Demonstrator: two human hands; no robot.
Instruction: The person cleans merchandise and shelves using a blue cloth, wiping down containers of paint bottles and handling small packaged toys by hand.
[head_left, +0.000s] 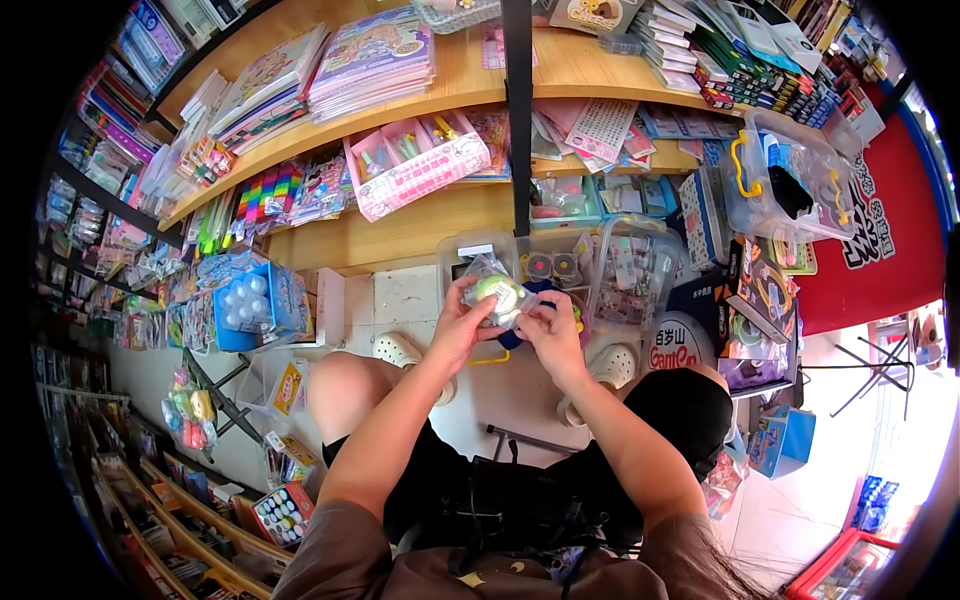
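A small clear plastic bag (499,291) with a pale green and white item inside is held up in front of me; the item's kind is not clear. My left hand (466,322) is closed around the bag's left side. At its lower right edge, the fingers of my right hand (552,330) pinch the plastic. Below and behind my hands is a clear plastic bin (450,265), partly hidden by them. Beside it, a clear tub (672,262) holds small packaged goods. Something dark blue shows behind my right hand.
Shelves ahead hold stacked books (372,62) and a pink box (424,172) of small goods. A clear bin with yellow handles (752,180) stands at right. On the left are a blue box (236,318) and a black folding stand (216,392). Dark boxes (752,290) are stacked at right.
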